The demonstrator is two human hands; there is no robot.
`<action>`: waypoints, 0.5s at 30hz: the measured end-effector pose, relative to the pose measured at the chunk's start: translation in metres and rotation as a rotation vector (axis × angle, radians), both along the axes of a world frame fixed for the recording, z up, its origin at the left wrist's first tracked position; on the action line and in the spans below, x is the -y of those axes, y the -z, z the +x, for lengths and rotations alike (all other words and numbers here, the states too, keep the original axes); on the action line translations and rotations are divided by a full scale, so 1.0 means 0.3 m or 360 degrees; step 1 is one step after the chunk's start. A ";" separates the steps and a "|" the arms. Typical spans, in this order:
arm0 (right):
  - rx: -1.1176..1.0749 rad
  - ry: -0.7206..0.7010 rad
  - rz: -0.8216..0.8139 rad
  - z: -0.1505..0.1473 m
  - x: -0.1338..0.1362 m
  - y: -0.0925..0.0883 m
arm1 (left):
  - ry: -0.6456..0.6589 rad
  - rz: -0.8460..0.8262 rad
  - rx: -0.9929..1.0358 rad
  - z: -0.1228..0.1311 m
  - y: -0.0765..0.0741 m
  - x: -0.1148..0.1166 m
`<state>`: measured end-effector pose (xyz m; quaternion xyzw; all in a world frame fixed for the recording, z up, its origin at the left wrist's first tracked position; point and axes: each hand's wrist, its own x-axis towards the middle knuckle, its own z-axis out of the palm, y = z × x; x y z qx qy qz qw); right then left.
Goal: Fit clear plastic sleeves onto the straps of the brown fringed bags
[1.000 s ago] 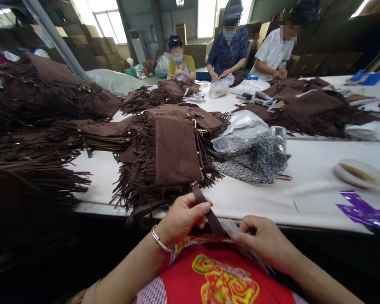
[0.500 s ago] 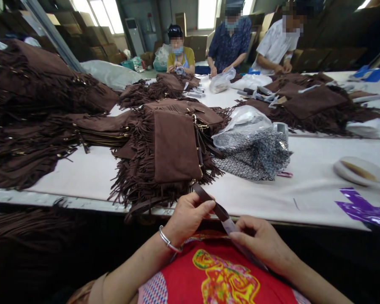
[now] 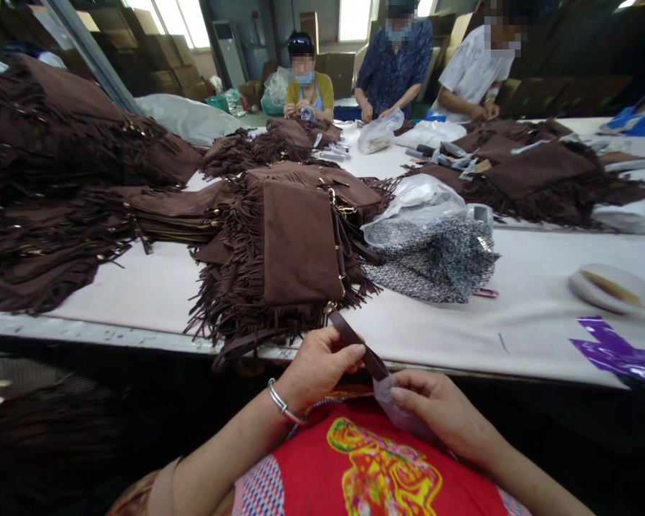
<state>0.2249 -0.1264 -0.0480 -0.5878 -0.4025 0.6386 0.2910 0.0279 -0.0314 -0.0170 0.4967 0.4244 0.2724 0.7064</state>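
Observation:
My left hand [image 3: 318, 365] pinches a dark brown strap [image 3: 357, 344] that runs up to the brown fringed suede bag [image 3: 295, 244] lying on the white table [image 3: 516, 315]. My right hand [image 3: 443, 412], fingers curled, grips a thin clear plastic sleeve [image 3: 390, 398] at the strap's lower end. Both hands work just below the table's front edge, above my red printed top. A silver bangle sits on my left wrist.
Piles of brown fringed bags [image 3: 59, 172] cover the left and far parts of the table. A black-and-white patterned cloth [image 3: 435, 261] with a clear plastic bag lies right of the bag. A white dish [image 3: 613, 287] and purple plastic [image 3: 618, 351] sit at right. Three people work at the far end.
The view has tilted slightly. My right hand has drawn the plastic sleeve closer to my left hand along the strap; the strap's exposed length between my hands is shorter.

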 end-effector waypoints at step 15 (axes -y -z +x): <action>0.0214 0.0306 0.0045 0.012 0.030 0.000 | -0.0122 -0.0121 0.0030 0.008 -0.031 0.012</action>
